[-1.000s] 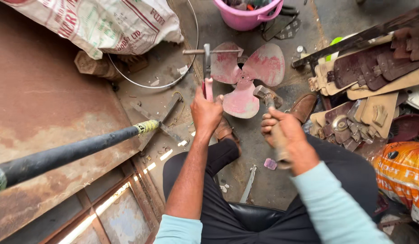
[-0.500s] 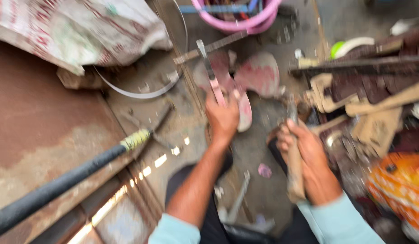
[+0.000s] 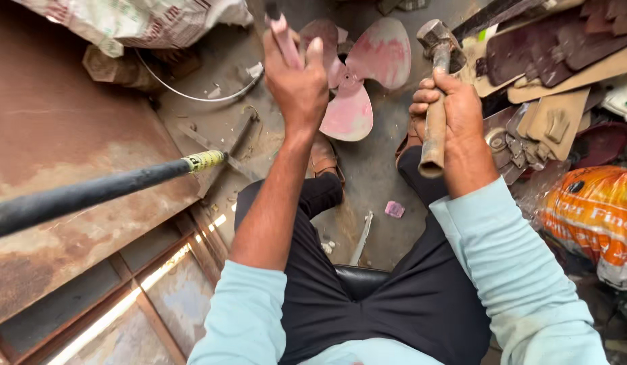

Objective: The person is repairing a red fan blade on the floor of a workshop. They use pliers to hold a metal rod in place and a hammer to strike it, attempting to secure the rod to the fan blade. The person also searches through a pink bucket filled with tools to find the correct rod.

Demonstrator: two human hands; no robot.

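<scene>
Rusted steel: a brown, flaking sheet (image 3: 63, 128) lies well left of both hands, flat and rough.
Black rod: a dark pole with a yellow-wound tip (image 3: 204, 161) slants in from the left, below and left of the left hand, apart from it.
Left hand: the left hand (image 3: 296, 81) is raised and closed around a pink-painted metal shaft (image 3: 284, 37), thumb along it; the shaft's top runs out of view.
Shaft handling: judged stiff and fairly light, its chipped paint giving grip; best taken low on the bare length, as now.
Fan: a three-bladed fan (image 3: 357, 74) of thin, pink, worn sheet metal lies on the floor between and beyond the hands; its edges look bendable.
Right hand: the right hand (image 3: 449, 111) is clamped on the rusty handle of a hammer (image 3: 435, 94), head up.
Hammer handling: judged top-heavy, rigid, rough-skinned; hold mid-handle.
Scrap: flat maroon and tan cut-outs (image 3: 550, 74) are piled right of the right hand.
Sack: an orange woven bag (image 3: 591, 209) sits below those.
</scene>
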